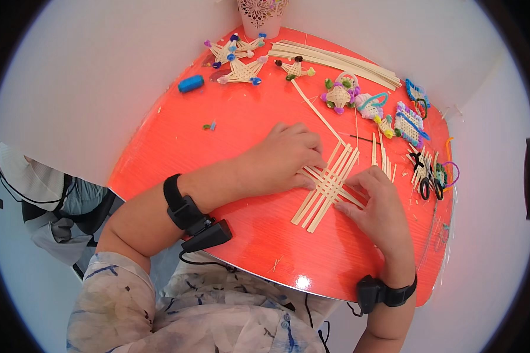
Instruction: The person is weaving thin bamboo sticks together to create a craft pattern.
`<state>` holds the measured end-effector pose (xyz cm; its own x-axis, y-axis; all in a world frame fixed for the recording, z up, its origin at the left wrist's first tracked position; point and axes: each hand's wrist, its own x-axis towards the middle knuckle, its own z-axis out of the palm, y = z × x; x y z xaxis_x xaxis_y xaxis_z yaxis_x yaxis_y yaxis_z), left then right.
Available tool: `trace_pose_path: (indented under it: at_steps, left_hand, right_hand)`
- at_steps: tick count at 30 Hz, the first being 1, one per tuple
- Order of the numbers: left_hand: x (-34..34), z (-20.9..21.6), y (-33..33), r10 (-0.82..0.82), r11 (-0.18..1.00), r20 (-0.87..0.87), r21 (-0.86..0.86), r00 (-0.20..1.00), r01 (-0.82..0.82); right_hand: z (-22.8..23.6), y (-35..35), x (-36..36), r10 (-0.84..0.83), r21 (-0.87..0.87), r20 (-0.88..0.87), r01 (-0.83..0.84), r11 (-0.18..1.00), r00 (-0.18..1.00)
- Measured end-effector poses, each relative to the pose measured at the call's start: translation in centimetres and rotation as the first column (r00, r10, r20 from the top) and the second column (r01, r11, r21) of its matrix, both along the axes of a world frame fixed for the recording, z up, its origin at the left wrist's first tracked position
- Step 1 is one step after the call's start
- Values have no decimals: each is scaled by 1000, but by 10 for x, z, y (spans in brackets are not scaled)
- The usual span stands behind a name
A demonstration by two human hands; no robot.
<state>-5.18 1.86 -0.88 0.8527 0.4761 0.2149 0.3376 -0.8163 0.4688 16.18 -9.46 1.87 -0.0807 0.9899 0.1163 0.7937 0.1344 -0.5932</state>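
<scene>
On the red table, flat pale strips cross over and under one another in a small woven lattice [331, 185]. My left hand [288, 156] closes its thumb and fingers on the strip ends at the lattice's left side. At the opposite side my right hand [378, 206] pinches the strip ends between thumb and fingers. The longer strips run from near to far through the middle, their ends loose. Just beyond my right hand lie several short cut strips [384, 157]. One long narrow strip [317, 112] reaches from the far side down to the lattice.
Woven stars [242, 72] with coloured tips sit at the far left, near a pink openwork pot [261, 19]. A bundle of long strips [335, 63] lies along the back. Black-handled scissors [432, 186] and yarn-trimmed woven pieces [410, 125] are on the right. A blue object [191, 83] rests far left.
</scene>
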Motion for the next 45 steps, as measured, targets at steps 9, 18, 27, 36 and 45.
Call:
trace_pose_path:
  at_steps: [9,18,27,36,45]
  left_hand:
    - [1,3,-1,-2,1000,0,-17,1000,2]
    - [1,4,0,-20,1000,16,-21,1000,21]
    - [1,5,-1,-11,999,30,-31,999,12]
    - [2,6,-1,-12,999,18,-33,1000,12]
    - [2,5,-2,-7,1000,16,-27,1000,7]
  right_hand:
    - [6,1,-3,-23,-84,3,23,996,1000]
    - [4,1,-3,-11,-76,6,11,997,1000]
    - [-1,1,-2,27,5,29,-27,1000,999]
    - [-1,2,-1,30,-3,48,-30,1000,998]
    - [-1,1,-2,34,0,51,-34,999,998]
